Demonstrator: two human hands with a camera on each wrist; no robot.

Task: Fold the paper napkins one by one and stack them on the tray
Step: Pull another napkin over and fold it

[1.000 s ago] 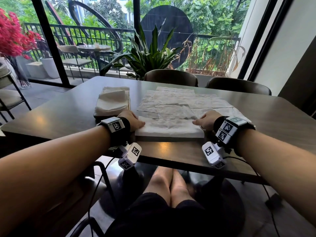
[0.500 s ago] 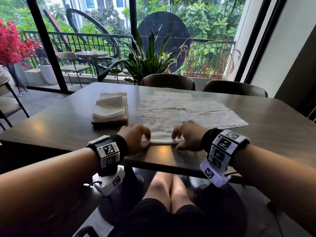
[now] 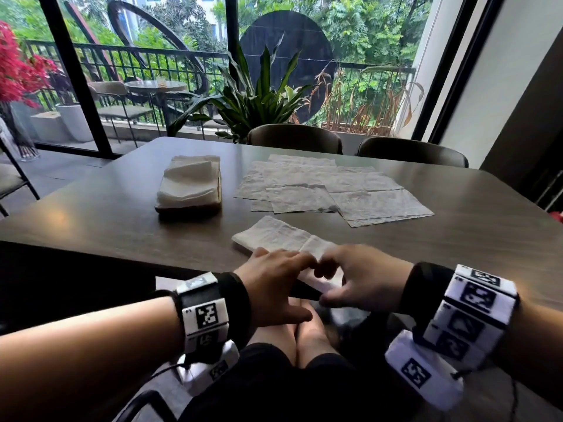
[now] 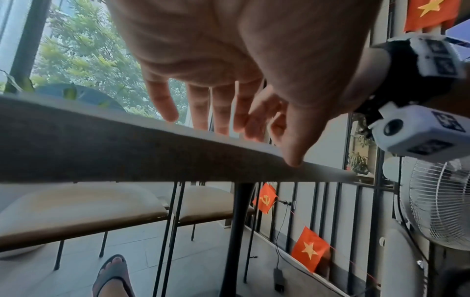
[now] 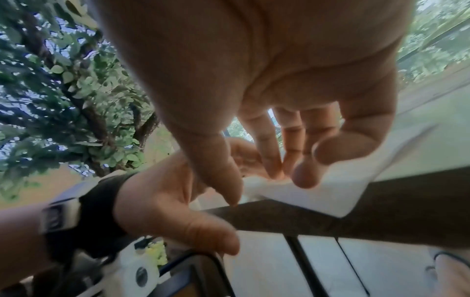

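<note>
A white napkin (image 3: 280, 237), folded into a long strip, lies slanted on the dark table (image 3: 106, 214), and its near end overhangs the front edge. My left hand (image 3: 292, 281) rests on that end with straight fingers. My right hand (image 3: 332, 278) pinches the same end between thumb and fingers. The pinch on the napkin (image 5: 318, 195) by the right hand (image 5: 254, 184) shows in the right wrist view. The left wrist view has my left hand (image 4: 241, 130) flat over the table edge. A dark tray (image 3: 189, 206) at the left holds a stack of folded napkins (image 3: 189, 181).
Several unfolded napkins (image 3: 329, 190) lie spread and overlapping across the middle and right of the table. Two chairs (image 3: 294, 138) stand at the far side, before a glass wall. My knees are under the front edge.
Both hands moved inward from the napkin's two ends and met at its near end. The napkin is now a narrower strip, turned slantwise, and the right hand has taken hold of it.
</note>
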